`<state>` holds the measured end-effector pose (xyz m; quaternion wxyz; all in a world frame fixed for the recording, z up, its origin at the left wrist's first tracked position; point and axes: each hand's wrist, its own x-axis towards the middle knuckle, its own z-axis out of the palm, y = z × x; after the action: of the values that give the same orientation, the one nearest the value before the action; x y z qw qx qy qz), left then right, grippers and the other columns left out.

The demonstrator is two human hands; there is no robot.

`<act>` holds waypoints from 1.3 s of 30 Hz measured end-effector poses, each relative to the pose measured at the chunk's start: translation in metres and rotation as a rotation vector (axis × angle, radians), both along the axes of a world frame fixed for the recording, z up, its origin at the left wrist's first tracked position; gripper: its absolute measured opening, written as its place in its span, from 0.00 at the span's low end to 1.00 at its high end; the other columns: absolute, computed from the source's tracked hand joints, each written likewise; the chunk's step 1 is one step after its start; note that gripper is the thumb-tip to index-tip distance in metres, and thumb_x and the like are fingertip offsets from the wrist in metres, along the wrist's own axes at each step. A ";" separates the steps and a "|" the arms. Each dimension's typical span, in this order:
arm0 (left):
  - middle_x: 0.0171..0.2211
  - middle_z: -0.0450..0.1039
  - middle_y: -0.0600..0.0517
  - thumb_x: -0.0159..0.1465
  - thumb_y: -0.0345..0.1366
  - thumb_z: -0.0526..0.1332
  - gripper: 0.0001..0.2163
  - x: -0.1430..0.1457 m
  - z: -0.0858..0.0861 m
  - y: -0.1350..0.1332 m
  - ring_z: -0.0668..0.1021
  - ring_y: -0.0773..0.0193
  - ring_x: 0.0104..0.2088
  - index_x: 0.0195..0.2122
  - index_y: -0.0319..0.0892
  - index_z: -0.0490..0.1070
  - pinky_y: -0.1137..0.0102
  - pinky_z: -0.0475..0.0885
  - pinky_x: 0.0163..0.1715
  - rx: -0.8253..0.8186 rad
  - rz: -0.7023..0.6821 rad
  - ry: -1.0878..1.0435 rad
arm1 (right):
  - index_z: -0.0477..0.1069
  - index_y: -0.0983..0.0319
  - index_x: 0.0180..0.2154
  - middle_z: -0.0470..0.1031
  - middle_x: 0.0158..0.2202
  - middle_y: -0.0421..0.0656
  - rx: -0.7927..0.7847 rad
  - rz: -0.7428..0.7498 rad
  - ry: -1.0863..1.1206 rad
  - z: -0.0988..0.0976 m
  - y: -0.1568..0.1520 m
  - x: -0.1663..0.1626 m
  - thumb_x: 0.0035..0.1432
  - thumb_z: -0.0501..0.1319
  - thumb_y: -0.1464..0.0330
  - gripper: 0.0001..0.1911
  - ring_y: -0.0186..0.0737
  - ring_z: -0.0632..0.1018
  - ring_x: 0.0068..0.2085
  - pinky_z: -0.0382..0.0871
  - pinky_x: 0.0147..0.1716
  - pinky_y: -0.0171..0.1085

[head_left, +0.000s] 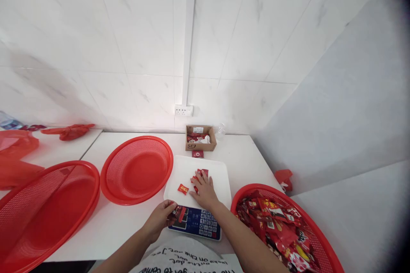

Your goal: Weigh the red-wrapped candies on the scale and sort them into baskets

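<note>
A digital scale (198, 222) with a white weighing tray (218, 170) stands on the white table in front of me. My right hand (203, 190) lies on the tray, fingers spread over a few small red packets (201, 173). One more red packet (183, 188) lies alone on the tray to the left. My left hand (161, 217) is closed on a red packet (178, 212) at the scale's front left corner, by the blue keypad.
A red mesh basket (320, 239) full of red snack packets sits at the right. An empty red basket (136, 168) lies left of the scale, another (48, 209) further left. A small cardboard box (200, 137) stands by the wall. Red plastic bags (16, 153) lie far left.
</note>
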<state>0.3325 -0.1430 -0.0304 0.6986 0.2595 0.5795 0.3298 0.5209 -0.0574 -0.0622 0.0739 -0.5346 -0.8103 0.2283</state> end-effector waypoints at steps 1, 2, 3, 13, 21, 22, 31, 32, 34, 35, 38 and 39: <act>0.24 0.69 0.57 0.47 0.52 0.62 0.20 0.001 0.001 0.001 0.69 0.72 0.22 0.30 0.41 0.63 0.75 0.60 0.26 0.007 -0.019 0.003 | 0.61 0.55 0.55 0.48 0.65 0.42 0.014 -0.024 0.046 0.003 -0.003 0.001 0.55 0.55 0.58 0.25 0.51 0.43 0.65 0.34 0.59 0.58; 0.24 0.69 0.57 0.48 0.52 0.62 0.20 0.002 0.002 0.003 0.69 0.72 0.22 0.30 0.41 0.62 0.75 0.60 0.25 0.019 -0.040 0.011 | 0.62 0.56 0.54 0.49 0.64 0.43 0.035 -0.052 0.109 0.007 -0.007 0.001 0.55 0.55 0.58 0.25 0.51 0.43 0.65 0.34 0.59 0.59; 0.24 0.69 0.56 0.49 0.52 0.61 0.19 0.004 0.003 0.005 0.69 0.72 0.23 0.30 0.41 0.62 0.75 0.60 0.25 0.036 -0.064 0.027 | 0.62 0.57 0.54 0.51 0.64 0.44 0.053 -0.084 0.189 0.011 -0.012 0.002 0.56 0.54 0.59 0.24 0.50 0.46 0.65 0.37 0.59 0.57; 0.24 0.65 0.57 0.54 0.48 0.58 0.14 0.048 -0.007 0.018 0.69 0.69 0.24 0.30 0.42 0.61 0.72 0.64 0.26 0.350 -0.417 0.168 | 0.68 0.61 0.44 0.76 0.35 0.42 -0.533 -0.325 0.843 0.018 -0.094 0.006 0.52 0.55 0.60 0.19 0.39 0.76 0.32 0.71 0.30 0.37; 0.46 0.66 0.46 0.60 0.37 0.52 0.19 0.023 -0.015 0.056 0.71 0.59 0.43 0.52 0.41 0.58 0.67 0.64 0.40 0.614 -0.610 0.926 | 0.65 0.65 0.47 0.74 0.44 0.51 -0.146 -1.059 0.652 -0.008 -0.119 0.074 0.47 0.51 0.50 0.32 0.48 0.76 0.42 0.70 0.42 0.44; 0.48 0.65 0.45 0.60 0.38 0.52 0.20 0.019 -0.017 0.064 0.70 0.57 0.45 0.54 0.41 0.58 0.66 0.64 0.41 0.619 -0.637 0.972 | 0.65 0.66 0.48 0.73 0.46 0.53 -0.109 -1.109 0.598 -0.010 -0.122 0.081 0.47 0.51 0.49 0.33 0.49 0.75 0.45 0.68 0.46 0.44; 0.55 0.59 0.43 0.61 0.46 0.52 0.27 0.041 -0.034 0.088 0.63 0.55 0.55 0.59 0.42 0.53 0.63 0.58 0.53 0.842 -0.603 1.076 | 0.64 0.65 0.49 0.69 0.52 0.52 0.008 -1.070 0.476 -0.034 -0.125 0.087 0.51 0.47 0.51 0.31 0.48 0.68 0.54 0.59 0.55 0.46; 0.58 0.55 0.43 0.60 0.47 0.53 0.28 0.046 -0.037 0.088 0.59 0.54 0.58 0.60 0.43 0.51 0.61 0.54 0.55 0.893 -0.603 1.101 | 0.64 0.65 0.49 0.69 0.52 0.52 0.021 -1.058 0.479 -0.036 -0.125 0.086 0.51 0.47 0.51 0.31 0.48 0.68 0.54 0.59 0.55 0.46; 0.63 0.46 0.44 0.58 0.49 0.56 0.33 0.055 -0.042 0.088 0.50 0.50 0.62 0.62 0.44 0.49 0.55 0.47 0.58 0.952 -0.655 1.139 | 0.64 0.66 0.49 0.69 0.52 0.53 0.029 -1.048 0.485 -0.039 -0.125 0.086 0.51 0.47 0.50 0.32 0.47 0.68 0.55 0.59 0.55 0.45; 0.64 0.42 0.44 0.56 0.50 0.57 0.35 0.059 -0.044 0.089 0.47 0.48 0.63 0.62 0.46 0.48 0.53 0.43 0.58 0.968 -0.697 1.152 | 0.64 0.66 0.49 0.68 0.52 0.53 0.025 -1.045 0.486 -0.039 -0.124 0.087 0.51 0.47 0.50 0.33 0.47 0.68 0.55 0.59 0.56 0.45; 0.65 0.39 0.45 0.53 0.53 0.59 0.38 0.068 -0.050 0.097 0.42 0.45 0.63 0.62 0.50 0.48 0.47 0.35 0.57 0.991 -0.817 1.171 | 0.63 0.67 0.51 0.67 0.53 0.54 0.000 -1.038 0.480 -0.038 -0.124 0.087 0.51 0.46 0.50 0.34 0.47 0.68 0.55 0.58 0.56 0.44; 0.65 0.40 0.46 0.53 0.54 0.59 0.37 0.069 -0.051 0.101 0.42 0.44 0.63 0.62 0.50 0.49 0.46 0.34 0.57 0.991 -0.848 1.171 | 0.63 0.68 0.51 0.67 0.53 0.54 -0.005 -1.040 0.479 -0.038 -0.124 0.087 0.51 0.46 0.50 0.34 0.47 0.67 0.55 0.58 0.57 0.44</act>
<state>0.4019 -0.0421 -0.0816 0.1594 0.8543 0.4897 0.0698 0.6079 -0.1815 -0.1001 0.3570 -0.7965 -0.4006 0.2786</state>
